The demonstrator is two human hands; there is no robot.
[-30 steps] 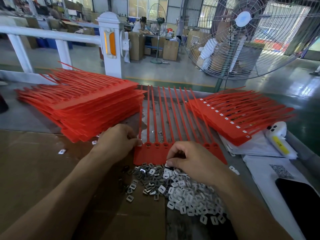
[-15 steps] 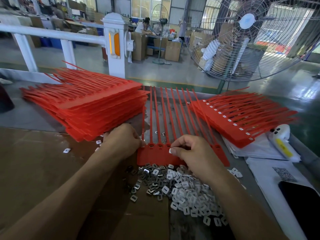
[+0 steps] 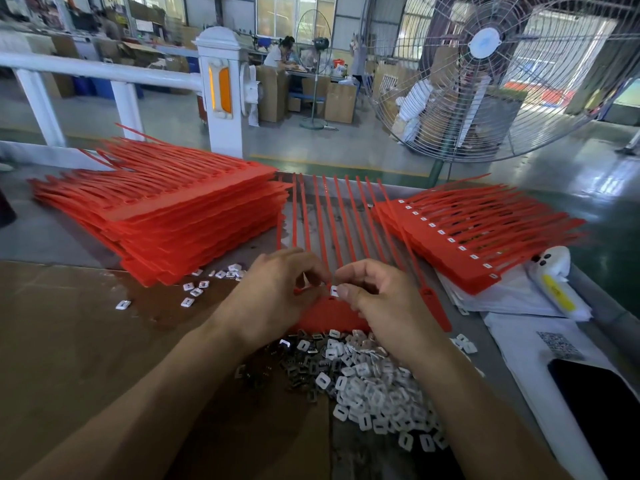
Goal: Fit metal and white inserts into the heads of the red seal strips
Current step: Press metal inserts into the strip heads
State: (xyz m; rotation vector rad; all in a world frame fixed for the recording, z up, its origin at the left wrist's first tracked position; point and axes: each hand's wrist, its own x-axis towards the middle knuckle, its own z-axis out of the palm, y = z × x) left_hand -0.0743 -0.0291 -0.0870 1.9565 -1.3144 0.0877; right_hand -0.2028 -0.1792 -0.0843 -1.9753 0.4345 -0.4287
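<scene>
Floor: glossy green concrete (image 3: 540,181), reflecting daylight at far right.
Fan: a large caged pedestal fan (image 3: 485,74) stood at far right.
Railing: a white rail and post (image 3: 221,95) with an orange reflector ran across the far left.
Far wall: tall windows (image 3: 294,15) lit stacked cardboard boxes (image 3: 273,95) and a seated worker (image 3: 280,53).

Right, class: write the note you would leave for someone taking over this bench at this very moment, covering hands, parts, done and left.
Right hand pinches a white insert over the heads of the red seal strip sheet lying in front.
Left hand has curled fingers at the sheet's heads; what its grip holds is hidden.
Mixed metal and white inserts pile sits just nearer than the sheet.
Done: right-side stack shows white inserts in its heads.
Left: this sheet, then the large left stack, apparently unfilled.
</scene>
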